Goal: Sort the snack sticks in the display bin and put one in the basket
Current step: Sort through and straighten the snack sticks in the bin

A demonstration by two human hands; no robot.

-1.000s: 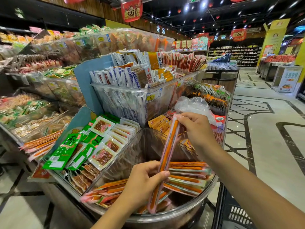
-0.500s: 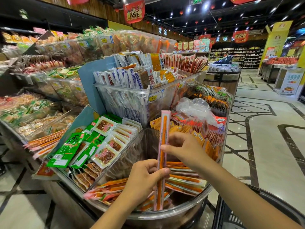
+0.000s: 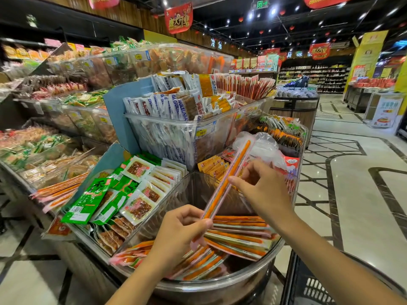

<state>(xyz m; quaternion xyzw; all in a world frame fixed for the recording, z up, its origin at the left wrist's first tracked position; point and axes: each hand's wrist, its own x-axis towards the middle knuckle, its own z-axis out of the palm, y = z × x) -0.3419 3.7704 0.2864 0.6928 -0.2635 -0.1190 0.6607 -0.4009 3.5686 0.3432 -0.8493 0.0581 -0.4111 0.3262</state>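
Observation:
One long orange snack stick point(image 3: 238, 159) in a pink wrapper slants up to the right above the clear curved display bin point(image 3: 220, 287). My left hand point(image 3: 176, 235) grips its lower end. My right hand point(image 3: 263, 191) pinches it near the middle between thumb and fingers. Several more snack sticks point(image 3: 240, 235) lie in loose piles on the bin's floor, one fan at the right and another at the front left. A black basket point(image 3: 313, 287) shows at the bottom right, partly hidden by my right forearm.
Green and white snack packs point(image 3: 123, 194) fill the tray to the left of the bin. A clear tub of white sachets point(image 3: 176, 137) stands behind it. A crumpled plastic bag point(image 3: 264, 146) lies behind my right hand. Polished floor extends to the right.
The stick has tilted from upright to leaning right. My right hand slid up and to the right along it. My left hand kept its grip on the lower end.

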